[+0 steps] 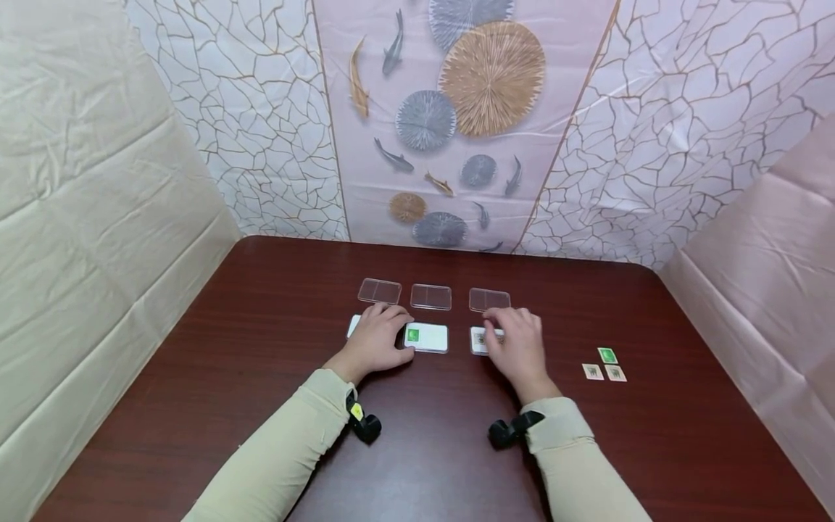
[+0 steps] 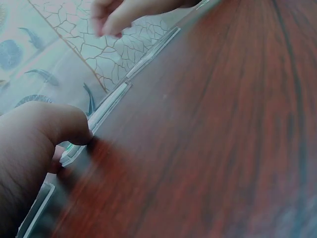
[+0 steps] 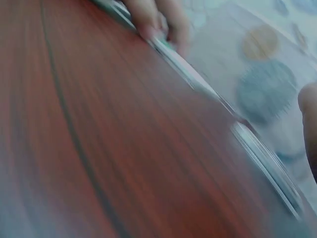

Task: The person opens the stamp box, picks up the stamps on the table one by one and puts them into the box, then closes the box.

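Note:
My left hand (image 1: 374,342) holds the left end of the middle flat case (image 1: 430,339), its thumb (image 2: 74,130) at the near edge and fingers at the far corner. That case has a white insert with a green stamp-like square (image 1: 413,335) at its left. Another white case (image 1: 354,324) is mostly hidden under the left hand. Over the right-hand white case (image 1: 478,341), my right hand (image 1: 518,346) hovers with loosely bent fingers and nothing visible between them. Squares with grey print show inside this case, partly covered by the hand.
Behind the cases lie three clear lids, a left one (image 1: 380,291), a middle one (image 1: 430,296) and a right one (image 1: 489,299). On the right of the dark wooden table (image 1: 665,435) are a green square (image 1: 607,355) and two pale printed squares (image 1: 615,373). A patterned cloth backdrop (image 1: 274,130) rises behind.

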Available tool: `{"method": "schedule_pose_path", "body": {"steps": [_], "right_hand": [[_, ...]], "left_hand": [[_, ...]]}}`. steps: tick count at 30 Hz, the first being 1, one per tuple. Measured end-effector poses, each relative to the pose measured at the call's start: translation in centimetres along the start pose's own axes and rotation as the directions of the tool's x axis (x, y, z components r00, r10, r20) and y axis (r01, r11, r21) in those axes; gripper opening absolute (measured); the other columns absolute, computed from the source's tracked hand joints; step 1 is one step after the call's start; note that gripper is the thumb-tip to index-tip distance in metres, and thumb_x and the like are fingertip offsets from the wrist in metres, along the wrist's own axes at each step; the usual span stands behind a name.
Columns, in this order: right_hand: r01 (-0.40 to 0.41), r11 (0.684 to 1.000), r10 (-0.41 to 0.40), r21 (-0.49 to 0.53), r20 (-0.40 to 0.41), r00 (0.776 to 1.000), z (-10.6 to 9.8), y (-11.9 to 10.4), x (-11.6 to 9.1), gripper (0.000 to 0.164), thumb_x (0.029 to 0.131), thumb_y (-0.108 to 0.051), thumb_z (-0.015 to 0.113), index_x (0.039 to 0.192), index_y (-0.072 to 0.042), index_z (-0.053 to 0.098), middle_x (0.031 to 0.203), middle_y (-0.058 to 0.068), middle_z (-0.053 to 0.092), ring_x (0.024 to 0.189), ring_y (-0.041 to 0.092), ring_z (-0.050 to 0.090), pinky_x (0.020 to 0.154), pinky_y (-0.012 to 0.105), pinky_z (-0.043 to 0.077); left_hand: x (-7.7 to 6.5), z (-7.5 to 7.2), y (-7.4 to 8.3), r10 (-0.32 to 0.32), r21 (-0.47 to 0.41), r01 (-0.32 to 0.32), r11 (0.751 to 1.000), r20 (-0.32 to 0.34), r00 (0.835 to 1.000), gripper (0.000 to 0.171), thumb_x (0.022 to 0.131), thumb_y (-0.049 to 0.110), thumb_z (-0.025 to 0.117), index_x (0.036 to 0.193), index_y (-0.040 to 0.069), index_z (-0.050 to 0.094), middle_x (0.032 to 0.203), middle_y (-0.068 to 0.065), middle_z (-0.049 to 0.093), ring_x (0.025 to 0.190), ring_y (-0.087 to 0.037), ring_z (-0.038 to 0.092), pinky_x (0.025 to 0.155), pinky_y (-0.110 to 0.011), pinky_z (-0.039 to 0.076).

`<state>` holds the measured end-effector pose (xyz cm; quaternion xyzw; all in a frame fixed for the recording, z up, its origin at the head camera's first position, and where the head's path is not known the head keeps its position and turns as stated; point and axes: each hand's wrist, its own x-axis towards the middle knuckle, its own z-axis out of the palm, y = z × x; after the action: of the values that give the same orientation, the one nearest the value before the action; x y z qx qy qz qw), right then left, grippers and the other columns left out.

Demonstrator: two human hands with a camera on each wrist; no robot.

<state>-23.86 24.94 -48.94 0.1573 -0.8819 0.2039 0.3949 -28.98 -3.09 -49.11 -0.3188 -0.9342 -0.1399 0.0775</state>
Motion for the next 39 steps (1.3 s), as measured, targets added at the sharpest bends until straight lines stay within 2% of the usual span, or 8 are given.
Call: {"method": "schedule_pose_path", "body": {"steps": [7, 12, 16, 20, 23, 28, 34, 39], "right_hand": [[-0.024, 0.997, 0.025, -0.075, 0.024, 0.999, -4.5, 5.0, -1.9, 0.011, 0.087, -0.009, 0.067, 0.097, -0.006, 0.071, 0.093, 0.013, 0.071, 0.087, 0.038, 0.057, 0.079, 0.055, 0.038], [-0.109, 0.985, 0.116, -0.136, 0.043, 0.992, -7.6, 8.3, -3.5, 0.014, 0.087, -0.006, 0.066, 0.100, -0.004, 0.071, 0.095, 0.017, 0.069, 0.089, 0.043, 0.056, 0.078, 0.056, 0.037], [-0.198, 0.967, 0.213, -0.159, 0.079, 0.974, -10.2, 10.8, -4.8, 0.017, 0.088, -0.004, 0.064, 0.104, -0.002, 0.069, 0.096, 0.022, 0.067, 0.091, 0.044, 0.056, 0.081, 0.058, 0.038], [-0.301, 0.940, 0.327, -0.163, 0.165, 0.930, -12.4, 13.0, -6.1, 0.022, 0.091, -0.008, 0.062, 0.111, -0.001, 0.067, 0.105, 0.023, 0.063, 0.098, 0.044, 0.052, 0.087, 0.058, 0.038], [-0.366, 0.917, 0.396, -0.161, 0.244, 0.885, -13.2, 14.1, -6.4, 0.027, 0.093, -0.014, 0.061, 0.117, -0.001, 0.066, 0.114, 0.024, 0.059, 0.105, 0.045, 0.048, 0.089, 0.059, 0.035], [-0.393, 0.899, 0.437, -0.194, 0.331, 0.837, -13.3, 14.4, -6.4, 0.033, 0.095, -0.024, 0.063, 0.118, 0.000, 0.066, 0.118, 0.026, 0.057, 0.109, 0.048, 0.045, 0.091, 0.064, 0.030], [-0.397, 0.888, 0.456, -0.231, 0.345, 0.821, -13.2, 14.8, -6.3, 0.031, 0.096, -0.029, 0.064, 0.110, -0.002, 0.069, 0.115, 0.027, 0.058, 0.106, 0.049, 0.046, 0.088, 0.064, 0.030], [-0.399, 0.888, 0.457, -0.230, 0.340, 0.822, -13.0, 14.9, -6.2, 0.027, 0.097, -0.028, 0.063, 0.108, -0.004, 0.069, 0.111, 0.026, 0.062, 0.103, 0.048, 0.047, 0.087, 0.064, 0.031]], "left_hand": [[0.0, 0.1, 0.0, 0.004, -0.005, -0.004, 1.000, -0.013, 1.000, 0.059, 0.079, 0.044, 0.067, 0.129, 0.013, 0.067, 0.133, -0.005, 0.061, 0.125, -0.033, 0.048, 0.112, -0.051, 0.031], [0.1, 0.1, 0.1, 0.005, -0.008, -0.005, 1.000, -0.013, 1.000, 0.058, 0.079, 0.043, 0.068, 0.129, 0.013, 0.067, 0.133, -0.005, 0.061, 0.125, -0.033, 0.048, 0.112, -0.051, 0.030], [0.2, 0.2, 0.1, 0.009, -0.015, -0.009, 1.000, -0.004, 1.000, 0.058, 0.080, 0.043, 0.068, 0.130, 0.012, 0.067, 0.133, -0.006, 0.061, 0.126, -0.033, 0.047, 0.112, -0.051, 0.030], [0.2, 0.4, 0.0, 0.008, -0.015, -0.008, 1.000, 0.014, 1.000, 0.059, 0.081, 0.043, 0.067, 0.131, 0.013, 0.066, 0.135, -0.005, 0.060, 0.127, -0.033, 0.046, 0.113, -0.051, 0.029], [0.2, 0.5, -0.2, 0.005, -0.005, -0.005, 1.000, 0.008, 1.000, 0.059, 0.081, 0.044, 0.067, 0.132, 0.013, 0.065, 0.135, -0.005, 0.060, 0.127, -0.033, 0.047, 0.113, -0.050, 0.030], [0.2, 0.8, -0.2, 0.006, -0.002, -0.006, 1.000, -0.006, 1.000, 0.059, 0.082, 0.045, 0.067, 0.132, 0.013, 0.065, 0.134, -0.004, 0.060, 0.126, -0.032, 0.048, 0.112, -0.050, 0.031], [0.2, 0.6, 0.0, 0.016, -0.007, -0.016, 1.000, -0.008, 1.000, 0.060, 0.082, 0.045, 0.067, 0.132, 0.012, 0.065, 0.135, -0.005, 0.060, 0.126, -0.034, 0.048, 0.112, -0.052, 0.032], [0.2, 0.4, -0.1, 0.009, 0.002, -0.009, 1.000, 0.001, 1.000, 0.059, 0.082, 0.044, 0.067, 0.132, 0.013, 0.065, 0.135, -0.005, 0.059, 0.126, -0.034, 0.048, 0.112, -0.052, 0.031]]}}
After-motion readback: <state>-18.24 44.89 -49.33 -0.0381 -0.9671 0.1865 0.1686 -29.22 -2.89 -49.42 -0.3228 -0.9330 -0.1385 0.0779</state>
